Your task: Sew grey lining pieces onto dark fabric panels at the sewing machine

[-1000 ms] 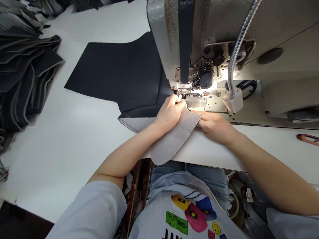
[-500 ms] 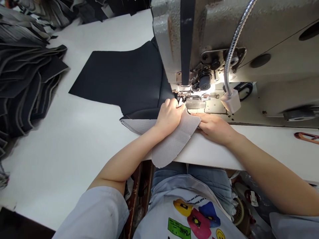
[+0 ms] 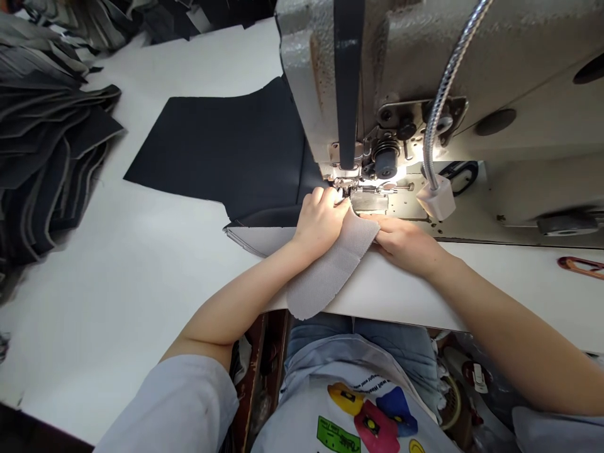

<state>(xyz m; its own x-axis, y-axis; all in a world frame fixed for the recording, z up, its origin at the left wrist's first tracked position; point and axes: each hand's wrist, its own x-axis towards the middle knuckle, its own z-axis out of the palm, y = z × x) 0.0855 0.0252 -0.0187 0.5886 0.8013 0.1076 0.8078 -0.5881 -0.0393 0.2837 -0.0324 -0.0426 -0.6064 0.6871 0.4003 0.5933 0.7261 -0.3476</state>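
A large black fabric piece (image 3: 236, 145) lies flat left of the sewing machine (image 3: 311, 94), its inner end running under the head. Its near edge is folded, and a grey mesh-backed fabric piece (image 3: 325, 277) joins it there and hangs over the table's front edge. My left hand (image 3: 321, 217) is closed on the fabric just in front of the presser foot (image 3: 342, 185), fingers bent, pressing it down. Beyond the grey flap, my right hand (image 3: 406, 242) grips its right edge; its fingertips are partly hidden beneath the fabric.
Stacks of dark cut fabric (image 3: 51, 163) cover the table's left side. A white lamp head (image 3: 436, 198) on a flexible metal neck hangs right of the needle area. Orange-handled thread snips (image 3: 581, 267) lie at the far right. The white table's (image 3: 155, 270) front edge is close to my body.
The view has shifted slightly, moving the machine and black fabric a little left in the picture. Both hands keep almost the same place and hold on the fabric.
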